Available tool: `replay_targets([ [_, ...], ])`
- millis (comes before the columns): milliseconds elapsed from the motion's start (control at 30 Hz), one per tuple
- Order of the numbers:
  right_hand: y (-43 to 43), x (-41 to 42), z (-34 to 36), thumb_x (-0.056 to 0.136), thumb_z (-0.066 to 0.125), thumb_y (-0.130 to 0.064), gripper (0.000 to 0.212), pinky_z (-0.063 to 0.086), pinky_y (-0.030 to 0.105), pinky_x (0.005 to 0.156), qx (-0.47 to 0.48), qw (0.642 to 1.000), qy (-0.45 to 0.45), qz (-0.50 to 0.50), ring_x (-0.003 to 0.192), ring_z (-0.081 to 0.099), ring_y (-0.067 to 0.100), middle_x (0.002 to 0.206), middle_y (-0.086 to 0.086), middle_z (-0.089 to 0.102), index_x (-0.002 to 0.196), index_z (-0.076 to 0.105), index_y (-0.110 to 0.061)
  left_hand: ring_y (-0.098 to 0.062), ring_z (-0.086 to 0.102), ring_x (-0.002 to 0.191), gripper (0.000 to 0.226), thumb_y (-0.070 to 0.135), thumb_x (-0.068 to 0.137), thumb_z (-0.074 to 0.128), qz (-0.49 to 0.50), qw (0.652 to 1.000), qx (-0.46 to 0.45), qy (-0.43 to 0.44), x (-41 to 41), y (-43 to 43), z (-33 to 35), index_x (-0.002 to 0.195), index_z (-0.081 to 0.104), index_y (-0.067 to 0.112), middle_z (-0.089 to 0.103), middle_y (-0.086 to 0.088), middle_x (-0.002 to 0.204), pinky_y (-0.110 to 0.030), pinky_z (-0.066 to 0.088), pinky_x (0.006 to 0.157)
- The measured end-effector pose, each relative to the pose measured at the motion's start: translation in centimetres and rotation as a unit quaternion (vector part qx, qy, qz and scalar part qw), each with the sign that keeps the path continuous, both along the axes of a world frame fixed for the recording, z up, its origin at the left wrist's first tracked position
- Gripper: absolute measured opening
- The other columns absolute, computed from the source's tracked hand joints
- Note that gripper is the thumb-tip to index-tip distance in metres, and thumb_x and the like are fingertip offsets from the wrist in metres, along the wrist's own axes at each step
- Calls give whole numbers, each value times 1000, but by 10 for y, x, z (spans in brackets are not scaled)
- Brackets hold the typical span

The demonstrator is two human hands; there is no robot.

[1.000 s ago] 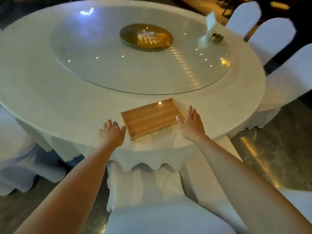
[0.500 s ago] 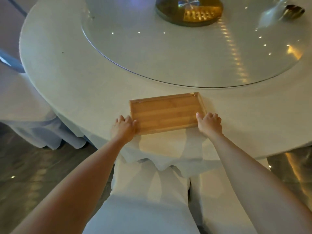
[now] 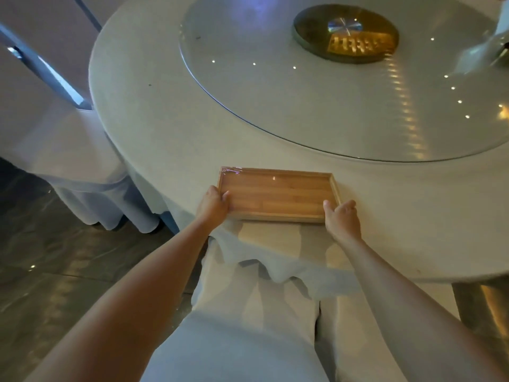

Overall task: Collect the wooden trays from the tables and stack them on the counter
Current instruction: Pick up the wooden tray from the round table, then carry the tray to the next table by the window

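A round surface (image 3: 192,128) draped in white cloth filled the view, dim floor at 9 o'clock. Nearest, at 6 o'clock, a white-covered chair (image 3: 248,326) sat tucked under the cloth's edge. Just beyond it, the wooden tray (image 3: 278,195) lay flat at the surface's near rim. The left hand (image 3: 213,206) was at the tray's left end, its grip closed on the rim, thumb over the inside edge. The right hand (image 3: 343,219) clasped the near right corner, thumb up against the rim, fingers curled beneath. Farther, at 12 to 1 o'clock, the glass turntable (image 3: 303,106) shone with light spots, a dark round disc (image 3: 345,33) at its middle. At 10 o'clock stood another covered chair (image 3: 63,139).
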State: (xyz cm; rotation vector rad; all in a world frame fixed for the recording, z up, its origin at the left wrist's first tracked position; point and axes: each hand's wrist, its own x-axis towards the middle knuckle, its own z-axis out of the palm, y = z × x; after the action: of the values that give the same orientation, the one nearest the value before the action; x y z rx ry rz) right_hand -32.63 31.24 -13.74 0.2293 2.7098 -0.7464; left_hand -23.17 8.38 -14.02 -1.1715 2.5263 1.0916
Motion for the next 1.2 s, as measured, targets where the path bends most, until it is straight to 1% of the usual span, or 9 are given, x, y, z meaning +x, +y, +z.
replay_targets([
  [200, -68, 41, 41, 95, 40, -35, 56, 41, 44, 95, -47, 998, 19, 46, 122, 46, 43, 137, 29, 41, 130, 29, 8, -32, 54, 99, 43, 31, 99, 32, 41, 998, 9, 39, 52, -60, 39, 123, 38, -5, 54, -24, 122, -39, 44, 84],
  [367, -146, 83, 81, 93, 48, -34, 58, 42, 41, 93, -113, 989, 15, 95, 122, 48, 41, 136, 29, 44, 127, 30, 9, -37, 55, 111, 45, 32, 99, 34, 87, 993, -16, 81, 123, -130, 78, 126, 37, -4, 54, -24, 124, -36, 41, 79],
  [567, -272, 154, 123, 91, 51, -36, 62, 41, 39, 96, -186, 970, -7, 157, 125, 47, 38, 138, 25, 45, 132, 33, 7, -39, 52, 113, 44, 30, 98, 39, 160, 977, -57, 131, 235, -235, 123, 121, 40, -7, 54, -28, 123, -36, 40, 85],
  [667, -340, 193, 136, 91, 49, -39, 54, 40, 34, 80, -203, 954, -8, 220, 103, 56, 35, 120, 22, 58, 121, 48, 6, -37, 53, 114, 45, 33, 97, 39, 198, 967, -89, 134, 296, -291, 147, 123, 40, -4, 54, -25, 125, -37, 41, 89],
  [767, -405, 234, 145, 92, 47, -40, 52, 45, 38, 77, -217, 937, 7, 274, 88, 54, 29, 102, 18, 60, 116, 54, 6, -36, 53, 114, 45, 34, 97, 39, 235, 955, -107, 147, 354, -341, 167, 124, 40, -2, 54, -22, 126, -41, 42, 94],
  [833, -445, 258, 150, 92, 47, -41, 53, 47, 42, 82, -223, 926, 15, 305, 90, 56, 32, 103, 20, 60, 117, 53, 5, -35, 54, 113, 45, 34, 96, 41, 263, 945, -112, 157, 389, -368, 176, 124, 41, -1, 55, -20, 125, -42, 44, 94],
  [967, -512, 294, 154, 92, 47, -40, 52, 38, 33, 75, -226, 905, 12, 360, 92, 55, 34, 102, 19, 60, 111, 55, 7, -34, 56, 109, 43, 36, 95, 42, 306, 934, -114, 144, 443, -415, 181, 120, 41, 0, 57, -19, 121, -43, 45, 92],
  [1133, -593, 324, 153, 92, 47, -40, 38, 35, 32, 72, -235, 883, 1, 406, 83, 49, 25, 97, 16, 55, 95, 47, -2, -32, 56, 107, 43, 37, 96, 40, 349, 922, -112, 124, 485, -472, 172, 121, 39, 2, 56, -19, 121, -42, 46, 89],
  [1200, -627, 331, 149, 92, 46, -40, 36, 38, 30, 68, -240, 872, -3, 427, 83, 49, 23, 95, 13, 52, 98, 46, -4, -32, 56, 107, 44, 37, 95, 40, 362, 918, -109, 119, 496, -500, 165, 121, 39, 2, 56, -19, 121, -44, 48, 91],
])
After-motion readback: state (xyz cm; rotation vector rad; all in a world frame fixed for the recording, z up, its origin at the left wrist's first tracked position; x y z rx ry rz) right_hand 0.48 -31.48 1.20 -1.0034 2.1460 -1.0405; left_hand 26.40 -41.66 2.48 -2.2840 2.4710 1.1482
